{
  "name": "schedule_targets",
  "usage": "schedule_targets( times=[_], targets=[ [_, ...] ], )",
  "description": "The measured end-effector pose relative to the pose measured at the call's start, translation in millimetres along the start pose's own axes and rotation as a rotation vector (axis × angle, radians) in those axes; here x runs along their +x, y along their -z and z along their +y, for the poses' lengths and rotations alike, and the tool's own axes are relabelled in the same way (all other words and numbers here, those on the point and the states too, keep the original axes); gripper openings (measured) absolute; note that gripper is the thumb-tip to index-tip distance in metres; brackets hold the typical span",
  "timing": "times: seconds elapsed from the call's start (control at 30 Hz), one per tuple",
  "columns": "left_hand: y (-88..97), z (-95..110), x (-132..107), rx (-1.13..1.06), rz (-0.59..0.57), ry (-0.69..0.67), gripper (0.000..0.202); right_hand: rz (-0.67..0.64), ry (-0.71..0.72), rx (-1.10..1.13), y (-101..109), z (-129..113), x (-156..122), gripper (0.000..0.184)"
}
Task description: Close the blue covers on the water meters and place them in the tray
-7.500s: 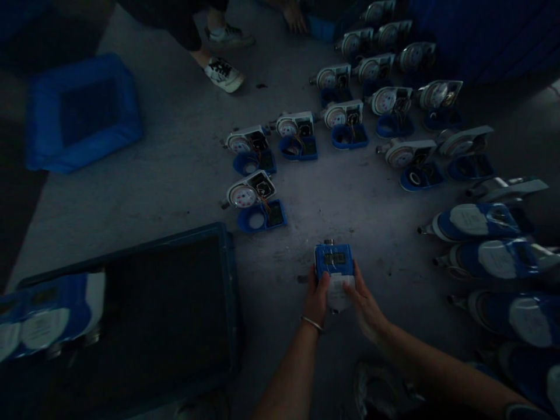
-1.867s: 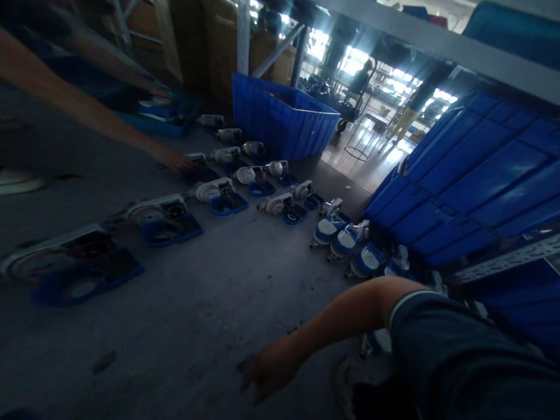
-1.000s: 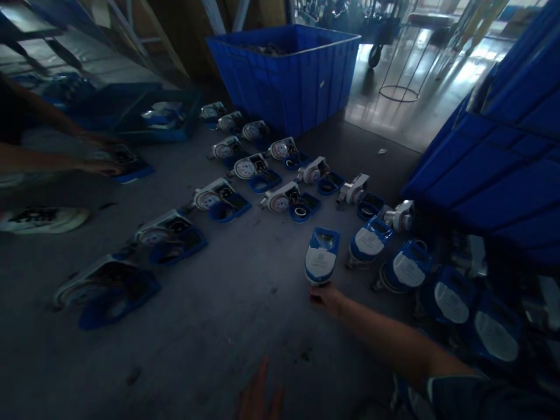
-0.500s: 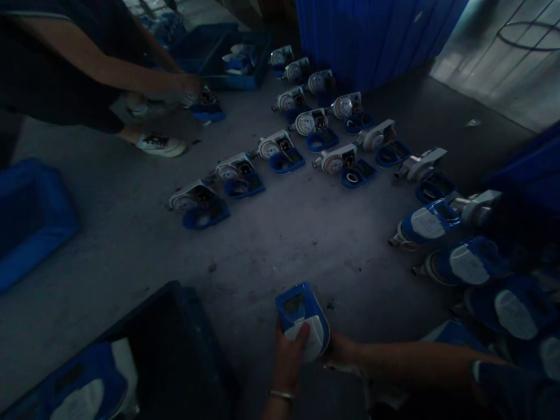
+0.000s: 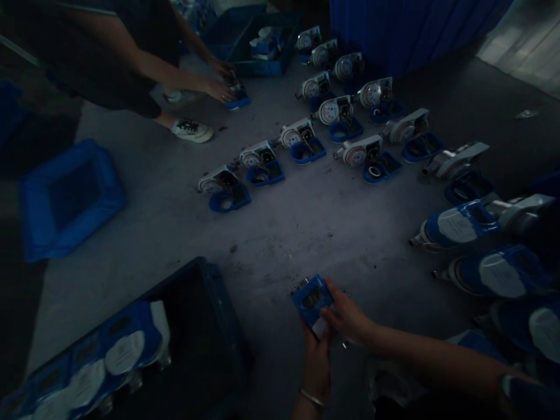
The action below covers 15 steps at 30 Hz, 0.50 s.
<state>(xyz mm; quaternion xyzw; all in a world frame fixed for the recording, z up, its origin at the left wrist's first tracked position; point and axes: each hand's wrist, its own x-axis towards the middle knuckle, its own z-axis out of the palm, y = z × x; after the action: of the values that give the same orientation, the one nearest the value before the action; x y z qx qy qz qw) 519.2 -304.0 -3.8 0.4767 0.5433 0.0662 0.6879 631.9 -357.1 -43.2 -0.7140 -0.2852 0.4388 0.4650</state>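
A water meter (image 5: 311, 296) with a blue cover and a small dark display is held low over the floor, between both my hands. My left hand (image 5: 317, 357), wearing a bracelet on the wrist, grips its near end from below. Wrapped around its right side is my right hand (image 5: 350, 314), thumb on the cover. Left of them, several blue-covered water meters (image 5: 125, 351) lie in a row inside a dark crate (image 5: 222, 306). At the right, more covered meters (image 5: 457, 225) stand on the floor. The underside of the held meter is hidden.
Rows of opened meters (image 5: 336, 109), blue covers beside them, spread over the floor (image 5: 280, 233). A blue tray (image 5: 109, 178) lies at left. At the upper left, a co-worker's hands (image 5: 222, 87) handle another meter near a crate (image 5: 280, 69). Blue panels (image 5: 394, 41) stand behind.
The held meter has turned and tilted in my hands. My right hand has moved up from its lower side onto its right edge. The view has swung left, showing more of the crate.
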Motion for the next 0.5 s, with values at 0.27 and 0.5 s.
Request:
schedule_targets(
  times=[0.27, 0.5],
  targets=[
    [12.5, -8, -1, -0.059, 0.057, -0.049, 0.058, -0.142, -0.215, 0.602, 4, 4, 1, 0.074],
    [14.9, 1, -23, -0.106, -0.043, -0.123, 0.079, -0.239, -0.300, 0.931, 9, -21, -15, 0.060]
  ],
)
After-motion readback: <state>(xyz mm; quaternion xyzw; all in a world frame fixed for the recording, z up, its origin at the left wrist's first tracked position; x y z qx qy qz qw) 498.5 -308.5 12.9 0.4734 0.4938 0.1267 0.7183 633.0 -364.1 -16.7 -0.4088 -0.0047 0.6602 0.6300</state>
